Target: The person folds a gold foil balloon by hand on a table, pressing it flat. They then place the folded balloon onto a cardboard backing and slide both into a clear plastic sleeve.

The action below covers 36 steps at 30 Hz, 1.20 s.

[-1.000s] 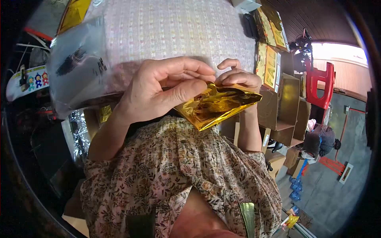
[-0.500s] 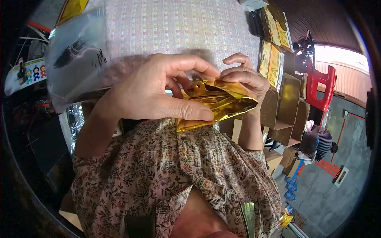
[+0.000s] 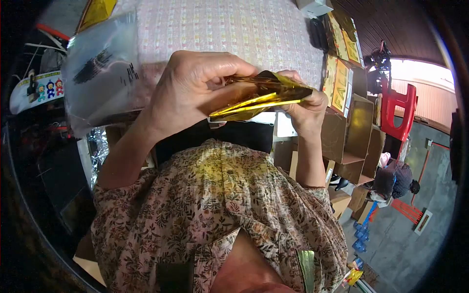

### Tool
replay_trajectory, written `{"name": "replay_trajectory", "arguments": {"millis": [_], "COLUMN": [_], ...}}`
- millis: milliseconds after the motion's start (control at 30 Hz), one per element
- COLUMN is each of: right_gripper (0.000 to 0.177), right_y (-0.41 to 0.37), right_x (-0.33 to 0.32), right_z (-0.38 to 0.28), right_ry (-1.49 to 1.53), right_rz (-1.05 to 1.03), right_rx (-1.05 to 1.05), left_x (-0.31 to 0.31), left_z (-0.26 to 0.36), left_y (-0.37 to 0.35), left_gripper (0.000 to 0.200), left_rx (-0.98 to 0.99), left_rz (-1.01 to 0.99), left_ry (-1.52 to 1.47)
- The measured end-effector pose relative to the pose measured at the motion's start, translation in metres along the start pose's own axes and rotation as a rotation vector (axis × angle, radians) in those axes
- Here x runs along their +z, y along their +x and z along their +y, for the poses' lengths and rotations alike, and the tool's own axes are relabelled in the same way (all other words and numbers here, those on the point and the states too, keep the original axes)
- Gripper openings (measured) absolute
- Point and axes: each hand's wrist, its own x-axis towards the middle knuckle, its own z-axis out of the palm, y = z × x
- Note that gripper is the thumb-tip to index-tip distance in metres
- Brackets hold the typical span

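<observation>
Left hand point(image 3: 193, 93) and right hand point(image 3: 307, 110) both clamp the gold foil pouch point(image 3: 259, 100), held edge-on over the counter's point(image 3: 234, 34) near edge. Pouch looks pressed flat. Can't tell if it's sealed. Not yet set down.

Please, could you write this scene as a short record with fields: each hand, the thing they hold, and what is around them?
left hand: grips one end of the gold foil pouch
right hand: holds the other end of it
pouch state: seen nearly edge-on, in the air, off the table
behind the hands: checked tablecloth, with a clear plastic bag on its left part
right side: open cardboard boxes, red plastic chair
other person: low at far right
</observation>
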Motion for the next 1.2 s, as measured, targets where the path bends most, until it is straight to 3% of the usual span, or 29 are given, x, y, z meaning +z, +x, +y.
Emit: {"name": "replay_trajectory", "arguments": {"millis": [33,100,167,200,300,333,367,433,467,500,600,733,833,900,933,967,1033,1200], "right_gripper": [0.017,0.019,0.019,0.018,0.017,0.012,0.012,0.011,0.011,0.011,0.010,0.011,0.010,0.010,0.011,0.011,0.012,0.012], "right_y": [-0.001,-0.003,0.001,0.003,0.003,0.004,0.004,0.005,0.005,0.005,0.004,0.005,0.003,0.002,0.002,0.001,0.001,0.001], "right_x": [0.003,-0.009,0.000,0.004,0.005,0.009,0.010,0.012,0.013,0.014,0.015,0.018,0.011,0.009,0.009,0.008,0.009,0.012], "right_z": [-0.001,0.013,0.006,0.001,0.005,0.006,0.005,0.004,0.003,0.003,0.000,-0.008,-0.004,-0.004,-0.004,-0.004,-0.004,-0.004], "right_ry": [0.117,-0.007,0.007,0.042,0.086,0.078,0.083,0.078,0.083,0.055,0.031,0.095,0.096,0.062,0.023,0.028,0.030,-0.022], "right_rz": [0.075,0.003,0.075,0.105,0.151,0.186,0.190,0.213,0.217,0.210,0.195,0.211,0.177,0.163,0.145,0.150,0.130,0.104], "right_rx": [0.115,0.050,0.108,0.144,0.204,0.179,0.173,0.253,0.247,0.235,0.243,0.389,0.433,0.433,0.436,0.436,0.433,0.411], "left_x": [0.000,-0.005,-0.007,-0.016,-0.016,-0.014,-0.008,0.001,0.001,0.002,0.012,0.016,0.004,-0.014,-0.021,-0.024,-0.029,-0.025], "left_z": [-0.005,-0.007,-0.012,-0.008,-0.017,-0.012,-0.012,-0.014,-0.011,-0.017,-0.038,-0.050,-0.054,-0.045,-0.041,-0.040,-0.037,-0.015], "left_y": [0.000,-0.002,-0.007,-0.004,-0.013,-0.010,-0.009,-0.011,-0.012,-0.011,-0.008,-0.005,-0.003,0.007,0.012,0.020,0.036,0.091], "left_gripper": [0.024,0.025,0.027,0.040,0.053,0.062,0.062,0.062,0.047,0.047,0.022,0.024,0.032,0.047,0.066,0.066,0.066,0.051], "left_rx": [0.120,0.155,-0.150,-0.349,-0.345,-0.174,-0.174,-0.131,-0.257,-0.255,-0.270,-0.351,-0.406,-0.427,-0.368,-0.371,-0.049,-0.259], "left_rz": [0.036,0.022,0.055,-0.028,0.046,-0.028,-0.033,0.105,0.148,0.144,0.361,0.392,0.310,0.081,-0.003,-0.007,-0.031,-0.310], "left_ry": [-0.015,0.084,-0.124,-0.382,-0.551,-0.688,-0.681,-0.305,-0.251,-0.244,-0.259,-0.485,-0.595,-0.378,-0.281,-0.277,0.396,0.364]}}
